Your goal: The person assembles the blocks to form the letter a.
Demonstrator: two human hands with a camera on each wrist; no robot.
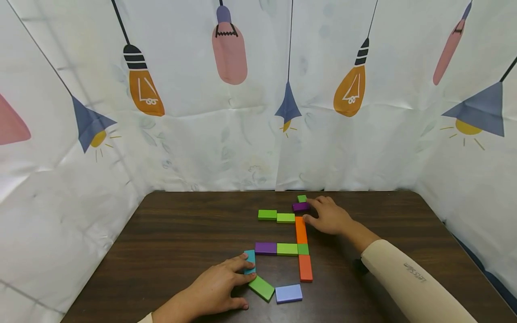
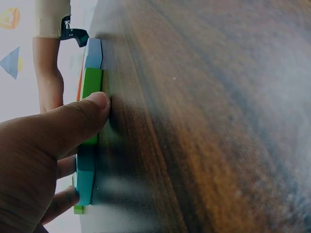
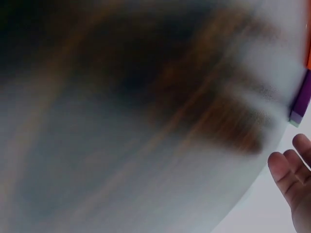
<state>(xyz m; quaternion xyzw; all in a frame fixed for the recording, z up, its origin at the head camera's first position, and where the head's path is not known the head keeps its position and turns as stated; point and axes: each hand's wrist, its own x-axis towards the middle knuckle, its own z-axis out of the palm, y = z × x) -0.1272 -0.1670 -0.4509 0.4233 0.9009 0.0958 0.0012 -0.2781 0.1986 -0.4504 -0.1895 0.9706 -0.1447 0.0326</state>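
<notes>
My left hand (image 1: 216, 287) rests low on the table, its fingertips touching the teal block (image 1: 249, 255) and the near end of a green block (image 1: 262, 288). In the left wrist view the thumb (image 2: 97, 102) extends in front of that green block, apart from the other fingers. At the far side, my right hand (image 1: 329, 215) is spread with its fingers beside a purple block (image 1: 300, 207) and its thumb by the top of a long orange block (image 1: 300, 231). A small green block (image 1: 301, 198) sits just beyond the purple one. The right wrist view shows extended fingers (image 3: 284, 170).
Two light green blocks (image 1: 267, 215) lie left of the orange one. Below are a purple block (image 1: 265, 248), a light green block (image 1: 287, 249), a small green block (image 1: 303, 249) and a red-orange block (image 1: 305, 268). A lavender block (image 1: 288, 294) lies nearest. A patterned curtain (image 1: 242, 148) surrounds the brown table (image 1: 181, 224).
</notes>
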